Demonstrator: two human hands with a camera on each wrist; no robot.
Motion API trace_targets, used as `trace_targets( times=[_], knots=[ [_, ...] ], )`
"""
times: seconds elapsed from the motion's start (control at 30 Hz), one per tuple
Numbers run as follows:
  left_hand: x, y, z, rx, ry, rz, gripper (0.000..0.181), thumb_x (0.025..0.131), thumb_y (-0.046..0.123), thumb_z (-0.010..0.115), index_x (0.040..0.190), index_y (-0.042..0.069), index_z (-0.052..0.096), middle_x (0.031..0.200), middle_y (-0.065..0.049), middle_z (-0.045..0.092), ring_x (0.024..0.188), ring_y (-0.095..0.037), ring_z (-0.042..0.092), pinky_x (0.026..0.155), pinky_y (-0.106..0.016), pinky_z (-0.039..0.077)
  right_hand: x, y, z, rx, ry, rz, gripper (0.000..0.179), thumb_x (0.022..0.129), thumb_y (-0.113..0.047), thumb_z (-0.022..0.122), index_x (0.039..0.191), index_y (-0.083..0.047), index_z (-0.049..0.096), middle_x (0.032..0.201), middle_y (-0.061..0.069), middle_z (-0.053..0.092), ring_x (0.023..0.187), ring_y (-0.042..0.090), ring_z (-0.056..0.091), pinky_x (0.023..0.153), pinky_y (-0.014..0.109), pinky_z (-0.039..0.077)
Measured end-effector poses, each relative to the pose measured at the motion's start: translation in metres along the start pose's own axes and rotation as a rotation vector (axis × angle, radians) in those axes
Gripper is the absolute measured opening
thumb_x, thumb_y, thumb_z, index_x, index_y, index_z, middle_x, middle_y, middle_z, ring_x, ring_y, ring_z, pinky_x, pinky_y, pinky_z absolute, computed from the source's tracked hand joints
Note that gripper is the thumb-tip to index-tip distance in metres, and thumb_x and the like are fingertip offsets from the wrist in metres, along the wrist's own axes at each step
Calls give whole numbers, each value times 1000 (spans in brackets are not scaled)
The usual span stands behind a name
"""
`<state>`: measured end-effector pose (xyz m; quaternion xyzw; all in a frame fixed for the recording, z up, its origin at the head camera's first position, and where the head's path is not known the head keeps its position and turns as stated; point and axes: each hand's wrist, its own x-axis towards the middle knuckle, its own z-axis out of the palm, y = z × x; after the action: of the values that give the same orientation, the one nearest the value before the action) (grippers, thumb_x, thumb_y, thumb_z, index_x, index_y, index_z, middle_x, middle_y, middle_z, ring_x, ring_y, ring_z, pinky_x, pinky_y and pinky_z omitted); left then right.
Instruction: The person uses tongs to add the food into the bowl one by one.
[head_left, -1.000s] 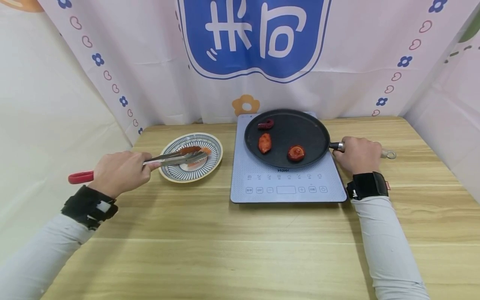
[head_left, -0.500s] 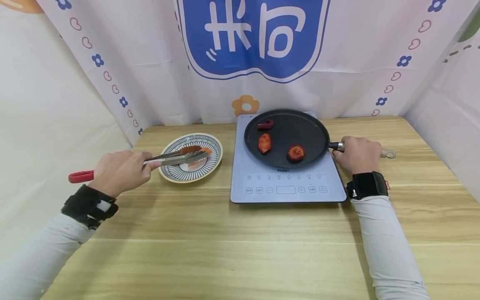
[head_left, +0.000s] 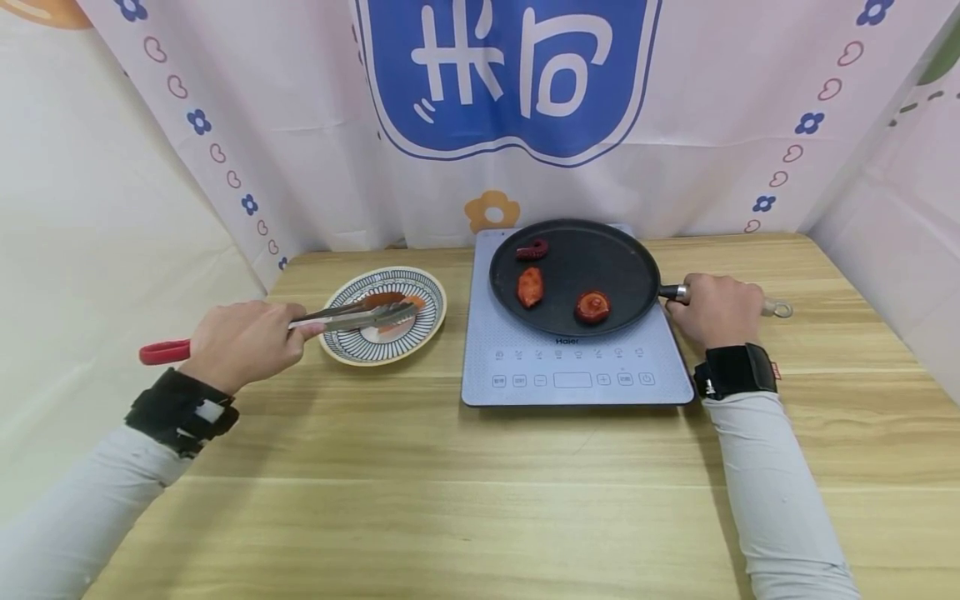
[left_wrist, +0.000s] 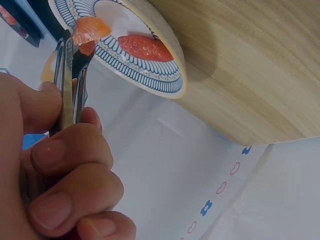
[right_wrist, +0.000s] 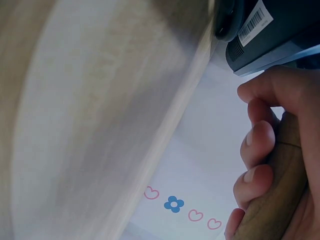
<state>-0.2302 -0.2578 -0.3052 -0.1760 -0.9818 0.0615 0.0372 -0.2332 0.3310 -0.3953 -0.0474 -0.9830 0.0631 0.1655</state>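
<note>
My left hand (head_left: 247, 343) grips metal tongs (head_left: 352, 317) with a red handle end; their tips reach over a patterned plate (head_left: 427, 333). In the left wrist view an orange food slice (left_wrist: 93, 30) lies at the tong tips; whether it is pinched I cannot tell. A red food piece (left_wrist: 145, 48) rests on the same plate. My right hand (head_left: 716, 310) holds the wooden handle (right_wrist: 277, 190) of a flat black pan (head_left: 585, 258). In the pan lie a dark red curled piece (head_left: 533, 249), an orange-red piece (head_left: 530, 287) and a round red-brown piece (head_left: 592, 307).
Under the pan sits a white induction cooker (head_left: 510, 342) with a button panel along its front. The wooden table (head_left: 420, 500) extends in front of it. A printed curtain (head_left: 315, 167) hangs close behind the table, with cloth walls at both sides.
</note>
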Motion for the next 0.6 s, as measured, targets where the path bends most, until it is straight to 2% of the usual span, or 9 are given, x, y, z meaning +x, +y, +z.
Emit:
trace_targets(
  times=[0.13,0.6],
  knots=[
    [0,0,-1,2,14,2,35,105,46,57,90,17,68,61,1,45,58,-20,46,46,-34,31,0,0,0,0,2,1,31,87,-29,81,77,-5,65,62,12,59,57,35,55,55,46,34],
    [3,3,-6,8,29,10,37,105,47,57,94,15,72,59,1,43,55,-20,45,45,-34,29,0,1,2,8,16,0,31,87,-29,80,76,-5,64,61,12,58,57,35,54,55,46,33]
  ],
)
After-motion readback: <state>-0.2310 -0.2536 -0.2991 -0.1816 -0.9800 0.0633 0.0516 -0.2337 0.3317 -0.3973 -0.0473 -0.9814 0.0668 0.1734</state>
